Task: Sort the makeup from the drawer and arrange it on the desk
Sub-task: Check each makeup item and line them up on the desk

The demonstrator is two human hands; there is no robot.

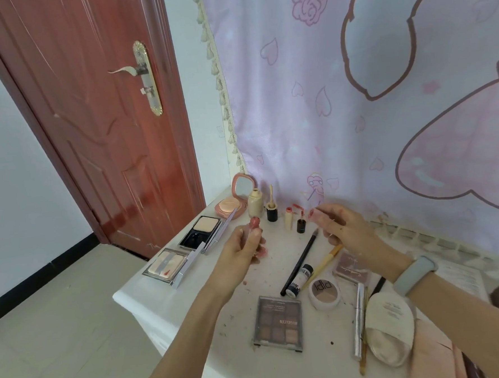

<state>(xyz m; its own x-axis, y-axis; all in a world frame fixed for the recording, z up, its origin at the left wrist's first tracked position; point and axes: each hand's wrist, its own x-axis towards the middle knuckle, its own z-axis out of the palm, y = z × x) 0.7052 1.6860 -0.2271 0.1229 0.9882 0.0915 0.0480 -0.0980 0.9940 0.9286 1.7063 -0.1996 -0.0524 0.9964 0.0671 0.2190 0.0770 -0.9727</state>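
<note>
Closest to the viewer, a grey eyeshadow palette with nine brownish pans lies flat on the white desk. Beyond the palette, the left hand curls its fingers round a small pink lip-colour tube, held upright above the desk. Right of that tube and apart from it, the right hand pinches a pink cap or wand piece. Behind both hands stands a cream foundation bottle.

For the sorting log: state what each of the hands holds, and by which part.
Left hand grips a pink lip tube round its lower body. Right hand pinches its pink cap at one end.
</note>
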